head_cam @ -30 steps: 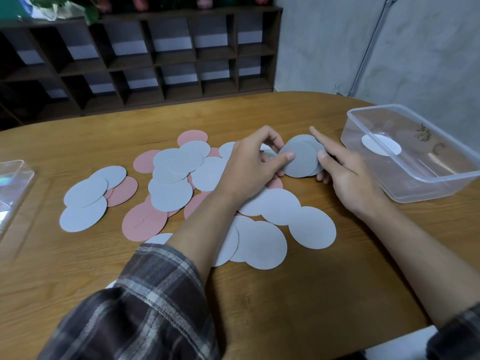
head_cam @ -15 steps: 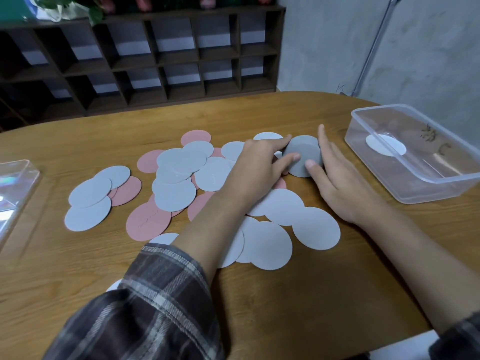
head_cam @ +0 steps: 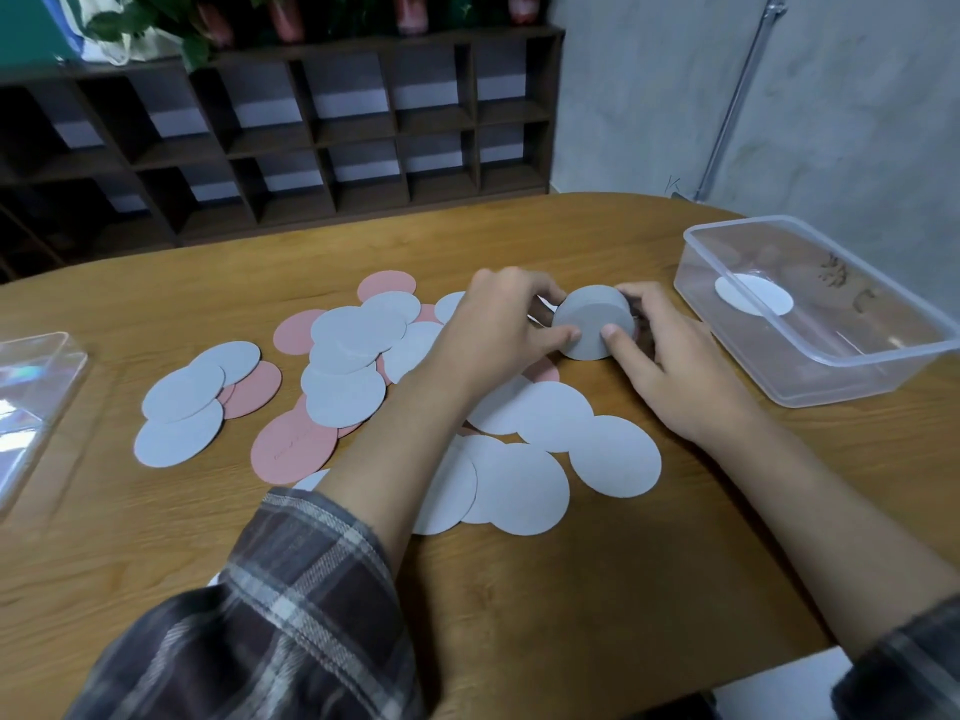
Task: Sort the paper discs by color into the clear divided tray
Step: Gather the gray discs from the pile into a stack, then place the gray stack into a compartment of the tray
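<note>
Loose grey and pink discs spread on counter, 6 to 9 o'clock of hands. Both left hand and right hand: fingers curled round one grey disc stack, face tilted toward wearer. At 3 o'clock, clear tub, nearer right hand, white disc inside. Behind, shelves.

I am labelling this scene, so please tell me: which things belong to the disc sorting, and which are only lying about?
Job: left hand, right hand, grey disc stack they grip, loose grey discs, pink discs, clear plastic container, white disc inside it.
Lying about: wooden shelf, potted plants, wall pipe.
</note>
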Demonstrator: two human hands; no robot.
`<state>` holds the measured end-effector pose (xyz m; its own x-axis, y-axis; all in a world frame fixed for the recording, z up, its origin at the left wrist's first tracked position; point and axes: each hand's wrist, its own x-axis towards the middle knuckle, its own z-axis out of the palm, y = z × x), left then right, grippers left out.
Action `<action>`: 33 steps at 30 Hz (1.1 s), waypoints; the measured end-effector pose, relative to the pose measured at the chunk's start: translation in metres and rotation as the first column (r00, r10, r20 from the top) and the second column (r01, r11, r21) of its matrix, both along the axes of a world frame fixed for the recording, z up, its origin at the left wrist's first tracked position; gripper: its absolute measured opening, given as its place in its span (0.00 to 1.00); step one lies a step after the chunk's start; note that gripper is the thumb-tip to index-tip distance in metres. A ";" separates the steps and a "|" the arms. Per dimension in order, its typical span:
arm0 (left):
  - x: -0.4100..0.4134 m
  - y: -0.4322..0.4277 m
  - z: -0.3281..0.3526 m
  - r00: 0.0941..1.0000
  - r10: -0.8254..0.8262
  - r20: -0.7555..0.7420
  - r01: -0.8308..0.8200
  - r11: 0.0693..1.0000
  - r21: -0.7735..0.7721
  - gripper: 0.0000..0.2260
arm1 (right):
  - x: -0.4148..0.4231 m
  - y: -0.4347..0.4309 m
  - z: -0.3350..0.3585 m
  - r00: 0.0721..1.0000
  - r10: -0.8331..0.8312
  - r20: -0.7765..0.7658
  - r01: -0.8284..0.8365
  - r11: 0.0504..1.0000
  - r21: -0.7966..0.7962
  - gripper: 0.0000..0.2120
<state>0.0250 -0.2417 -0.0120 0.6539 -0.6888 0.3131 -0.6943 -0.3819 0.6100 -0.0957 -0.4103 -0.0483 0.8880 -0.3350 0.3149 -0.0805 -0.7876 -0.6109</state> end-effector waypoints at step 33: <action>-0.039 0.270 0.081 0.969 0.241 0.057 -0.239 0.970 -0.043 0.12 | 0.010 0.219 0.097 0.933 0.335 0.130 -0.332 0.942 -0.042 0.11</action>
<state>-0.0140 0.0285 0.0692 0.7776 -0.5017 0.3789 -0.6213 -0.5208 0.5854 -0.0853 -0.1915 0.0491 0.8972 -0.0196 0.4411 0.2697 -0.7668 -0.5825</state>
